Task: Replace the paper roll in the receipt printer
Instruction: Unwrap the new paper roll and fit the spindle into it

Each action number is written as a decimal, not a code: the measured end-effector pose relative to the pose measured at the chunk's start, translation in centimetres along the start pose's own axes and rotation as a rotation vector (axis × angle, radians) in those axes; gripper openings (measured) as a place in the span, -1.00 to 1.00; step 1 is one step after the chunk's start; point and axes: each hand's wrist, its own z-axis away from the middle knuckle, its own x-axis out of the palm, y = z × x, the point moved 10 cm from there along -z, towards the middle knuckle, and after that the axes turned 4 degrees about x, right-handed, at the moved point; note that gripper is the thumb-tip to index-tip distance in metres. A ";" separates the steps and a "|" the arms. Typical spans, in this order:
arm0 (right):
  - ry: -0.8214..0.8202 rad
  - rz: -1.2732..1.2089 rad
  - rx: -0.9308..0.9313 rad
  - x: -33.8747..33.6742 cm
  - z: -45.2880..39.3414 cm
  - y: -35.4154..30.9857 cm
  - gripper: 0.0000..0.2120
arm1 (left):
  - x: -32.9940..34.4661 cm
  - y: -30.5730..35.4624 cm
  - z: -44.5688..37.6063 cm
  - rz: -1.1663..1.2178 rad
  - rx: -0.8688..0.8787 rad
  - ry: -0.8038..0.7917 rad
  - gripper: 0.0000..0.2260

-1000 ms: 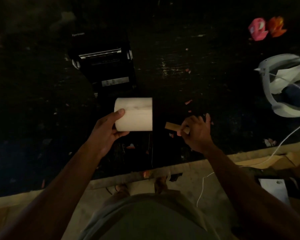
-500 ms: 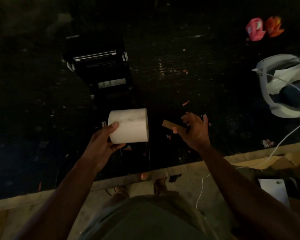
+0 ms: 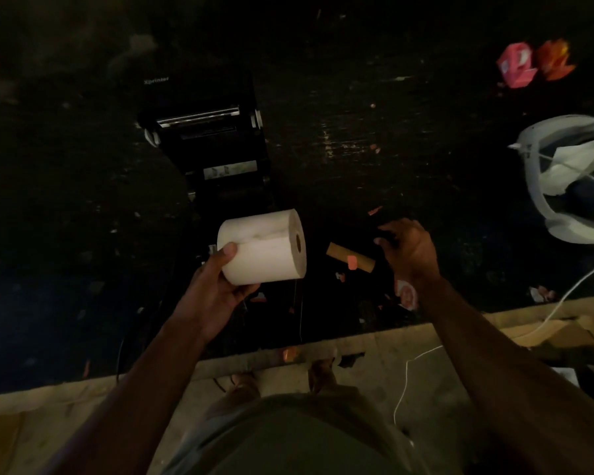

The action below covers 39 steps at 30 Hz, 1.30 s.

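Note:
On the dark table stands the black receipt printer (image 3: 216,159) with its lid open, a little left of centre. My left hand (image 3: 216,286) grips a full white paper roll (image 3: 263,246) just in front of the printer, its core hole facing right. A small brown cardboard core (image 3: 350,258) with an orange mark lies on the table right of the roll. My right hand (image 3: 408,250) hovers just right of the core, fingers loosely curled and apart from it. In the dim light nothing shows in that hand.
A white plastic frame holding cloth (image 3: 570,180) sits at the right edge, with a white cable (image 3: 563,299) running off it. Pink and orange paper items (image 3: 535,63) lie at the far right. Small scraps litter the table; its front edge (image 3: 288,351) is near my body.
My left hand drew the roll back toward me and turned it so its end shows. My right hand let go of the cardboard core, which now lies on the table.

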 end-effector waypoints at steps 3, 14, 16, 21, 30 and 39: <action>0.058 -0.392 0.062 -3.4 0.7 -1.3 -0.78 | 0.1 0.3 -0.3 0.058 0.018 -0.031 -0.17; -0.206 -0.668 -0.094 -6.0 8.7 -8.9 -0.76 | 0.1 1.4 -0.3 0.078 0.044 -0.022 -0.54; -0.232 -0.619 -0.101 -6.0 8.7 -9.1 -0.76 | 0.1 1.6 -0.4 0.065 0.050 -0.037 -0.66; -0.328 -0.607 -0.135 -7.2 7.9 -10.3 -0.72 | 0.5 2.6 -0.4 -0.070 0.085 -0.114 -0.46; -0.260 -0.777 -0.052 -5.5 7.1 -13.8 -0.59 | 1.0 1.2 -0.8 -0.060 0.081 -0.092 -0.31; -0.145 -0.814 0.004 -1.9 8.8 -13.3 -0.84 | 0.1 -0.1 -1.0 -0.059 0.044 -0.060 -0.38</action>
